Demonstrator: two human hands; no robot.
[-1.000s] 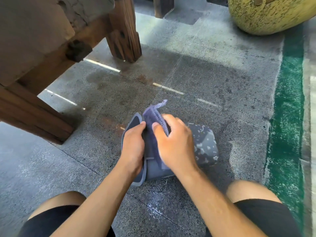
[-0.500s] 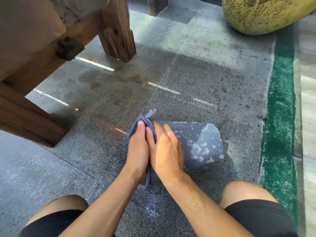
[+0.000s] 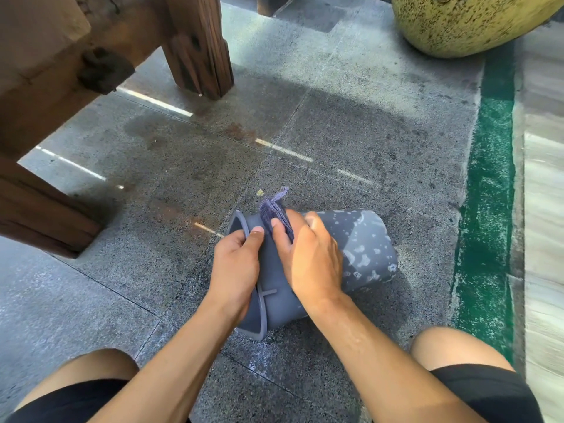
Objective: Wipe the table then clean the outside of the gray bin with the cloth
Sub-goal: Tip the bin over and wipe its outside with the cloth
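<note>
Gray bin (image 3: 363, 251): lies on its side on the speckled stone floor (image 3: 335, 132), open mouth to the person's left, base to the right, between the knees. Its upper wall toward the base carries pale, patchy smears; the band near the rim looks cleaner.

Cloth (image 3: 276, 210): dark blue, ribbed, bunched on top of the bin near the rim; one corner sticks up past the fingers.

Right hand (image 3: 311, 257): grip closed on the cloth, thumb and fingers pinching it against the bin's wall.

Left hand (image 3: 236, 264): grip closed over the bin's rim, thumb on the outer wall, fingers apparently inside the mouth, bracing the bin.

Step in hand, by judgement: wiping the bin's outside; much of it seems left to do.

Handling note: keep the rim braced so the round bin cannot roll; spread the cloth flatter under the palm; draw firm, overlapping strokes from rim toward the smeared base; turn the bin a little after each pass to bring the hidden underside up.

Surroundings: wooden table (image 3: 91, 87), of which only heavy legs and frame show, at upper left; mottled yellow pot (image 3: 464, 22) at upper right; green painted strip (image 3: 488, 209) along the right.
</note>
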